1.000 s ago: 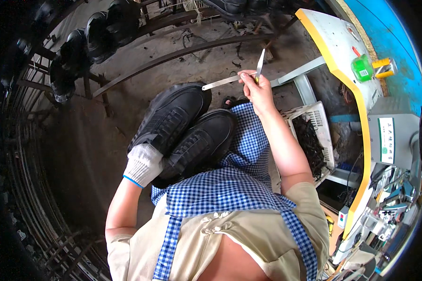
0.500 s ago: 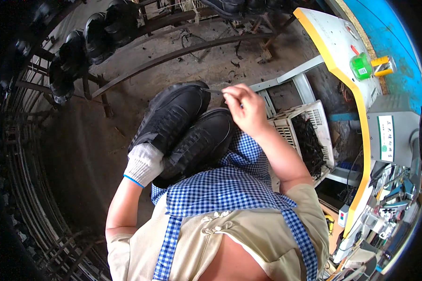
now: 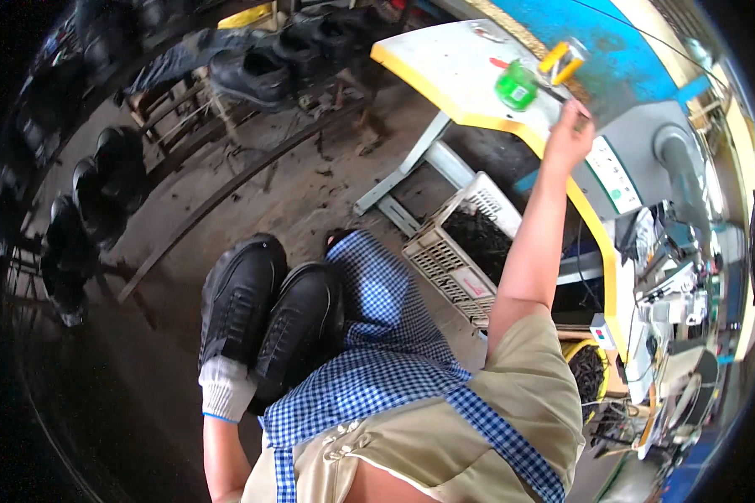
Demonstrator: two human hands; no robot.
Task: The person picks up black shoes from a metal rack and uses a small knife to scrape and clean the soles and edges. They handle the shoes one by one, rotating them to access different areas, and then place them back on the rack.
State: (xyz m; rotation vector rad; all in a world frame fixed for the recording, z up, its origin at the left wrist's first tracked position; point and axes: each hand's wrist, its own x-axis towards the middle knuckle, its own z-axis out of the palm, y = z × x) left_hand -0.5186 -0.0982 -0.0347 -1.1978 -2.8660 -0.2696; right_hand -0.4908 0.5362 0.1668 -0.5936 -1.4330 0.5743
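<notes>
My left hand point(image 3: 226, 386), in a white knitted glove, holds a black shoe point(image 3: 242, 289) by its heel end; its fingers are hidden by the shoe. Beside that shoe, a second black shoe point(image 3: 300, 323) lies against it over my lap. My bare right hand point(image 3: 570, 132) is stretched out over the white table at the right, fingers closed on a thin dark stick point(image 3: 552, 92). The stick's far end is at the green jar point(image 3: 516, 87), and I cannot tell whether it touches. A clear jar with yellow bands point(image 3: 562, 61) stands just behind.
Under the table, a white plastic crate point(image 3: 450, 272) holds dark scraps. The table's yellow edge point(image 3: 596, 230) runs along my right, with a grey machine housing point(image 3: 637, 155) on it. Racks of black shoes point(image 3: 252, 77) stand ahead and to the left. A yellow bin point(image 3: 591, 377) sits low at right.
My right hand has moved from the shoe's toe to the green jar, carrying the stick. My body has turned to the right, and the shoes now sit lower left in view.
</notes>
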